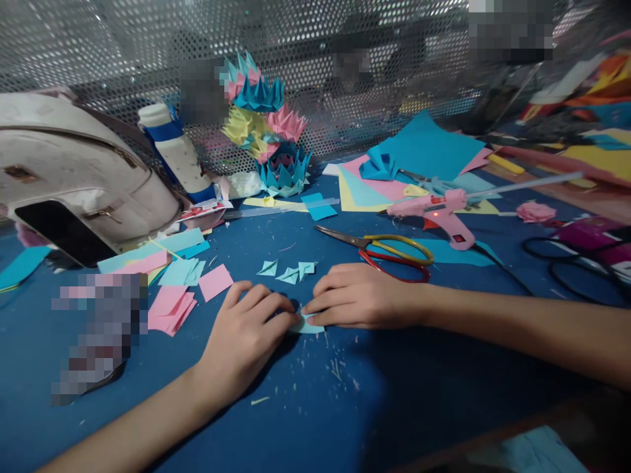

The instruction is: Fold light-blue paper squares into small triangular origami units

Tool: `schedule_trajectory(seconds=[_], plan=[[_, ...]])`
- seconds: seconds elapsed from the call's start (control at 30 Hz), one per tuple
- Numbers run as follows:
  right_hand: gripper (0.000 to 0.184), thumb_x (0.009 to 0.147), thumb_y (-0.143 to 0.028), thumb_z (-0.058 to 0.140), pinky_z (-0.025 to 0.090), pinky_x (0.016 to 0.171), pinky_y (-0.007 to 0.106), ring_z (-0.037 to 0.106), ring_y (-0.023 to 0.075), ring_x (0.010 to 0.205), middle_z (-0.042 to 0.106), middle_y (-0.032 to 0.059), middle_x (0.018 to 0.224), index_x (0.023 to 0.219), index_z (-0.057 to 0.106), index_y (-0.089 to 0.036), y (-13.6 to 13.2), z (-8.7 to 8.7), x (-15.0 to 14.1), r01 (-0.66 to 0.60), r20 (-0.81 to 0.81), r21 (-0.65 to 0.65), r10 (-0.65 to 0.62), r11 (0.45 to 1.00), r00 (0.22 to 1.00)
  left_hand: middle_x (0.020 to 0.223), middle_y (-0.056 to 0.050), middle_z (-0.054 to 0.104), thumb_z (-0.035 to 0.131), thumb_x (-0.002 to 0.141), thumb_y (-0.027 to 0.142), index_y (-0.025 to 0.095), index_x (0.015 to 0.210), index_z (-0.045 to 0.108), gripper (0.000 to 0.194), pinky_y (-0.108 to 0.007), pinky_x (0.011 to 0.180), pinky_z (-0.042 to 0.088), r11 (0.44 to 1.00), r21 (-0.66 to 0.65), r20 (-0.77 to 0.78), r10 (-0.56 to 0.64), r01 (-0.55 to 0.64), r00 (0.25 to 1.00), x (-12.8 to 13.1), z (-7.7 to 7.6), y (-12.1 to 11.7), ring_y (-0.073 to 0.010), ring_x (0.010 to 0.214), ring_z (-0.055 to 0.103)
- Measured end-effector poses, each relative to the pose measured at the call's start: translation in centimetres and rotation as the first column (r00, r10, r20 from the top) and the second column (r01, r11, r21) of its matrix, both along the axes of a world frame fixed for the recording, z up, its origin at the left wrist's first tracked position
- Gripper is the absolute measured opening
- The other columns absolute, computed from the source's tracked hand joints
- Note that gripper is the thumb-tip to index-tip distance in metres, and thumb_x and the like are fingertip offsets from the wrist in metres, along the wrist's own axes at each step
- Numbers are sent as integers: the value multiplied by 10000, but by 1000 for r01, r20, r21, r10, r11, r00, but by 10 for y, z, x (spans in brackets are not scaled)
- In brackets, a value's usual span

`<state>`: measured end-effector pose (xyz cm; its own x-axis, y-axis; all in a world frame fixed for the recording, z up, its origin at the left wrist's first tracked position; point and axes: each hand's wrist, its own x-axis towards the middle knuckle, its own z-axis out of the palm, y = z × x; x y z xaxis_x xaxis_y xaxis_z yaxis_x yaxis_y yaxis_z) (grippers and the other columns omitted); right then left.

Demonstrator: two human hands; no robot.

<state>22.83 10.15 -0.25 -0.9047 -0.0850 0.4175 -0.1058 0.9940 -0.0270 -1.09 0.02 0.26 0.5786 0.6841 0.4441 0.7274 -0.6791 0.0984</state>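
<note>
A small piece of light blue paper [310,326] lies on the blue table, partly covered by my fingers. My left hand [254,332] pinches its left side, thumb and fingertips together. From the right, my right hand [362,295] presses its fingertips onto the same paper, fingers close together. Just beyond my hands are several small folded light blue paper pieces [288,274]. Scissors [374,248] with red and yellow handles rest behind my right hand. To the left are pink paper squares [171,309] and light blue paper slips [182,271].
A pink glue gun [438,213] with its cable stands at the right. Folded paper flowers [283,167] rise at the back, near a white bottle [175,151]. A phone [66,233] leans on a pale backpack [73,151]. Blue paper sheets [428,151] lie against the perforated metal panel.
</note>
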Motion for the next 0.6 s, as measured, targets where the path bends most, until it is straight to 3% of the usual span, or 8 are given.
schedule_trajectory(seconds=[0.37,0.6], plan=[[262,1017,-203,433,417,797,326,570,177,1015,713,37,1145,1116,673,-172,-2,5,-2,5,51,-58,-2,998,999,1053,-31,698,373,1066,196,202,1044,670,299,-394,848,322,1000,5,-53,-26,26,998,-5,-1,0,-207,894,546],[236,1015,-200,453,415,792,326,561,177,1016,707,40,1140,1127,658,-163,-3,3,-3,2,36,-17,-2,1000,999,1060,-63,687,429,1038,171,166,1042,669,240,-397,844,338,997,-10,-93,-78,77,993,-6,2,0,-213,871,534]])
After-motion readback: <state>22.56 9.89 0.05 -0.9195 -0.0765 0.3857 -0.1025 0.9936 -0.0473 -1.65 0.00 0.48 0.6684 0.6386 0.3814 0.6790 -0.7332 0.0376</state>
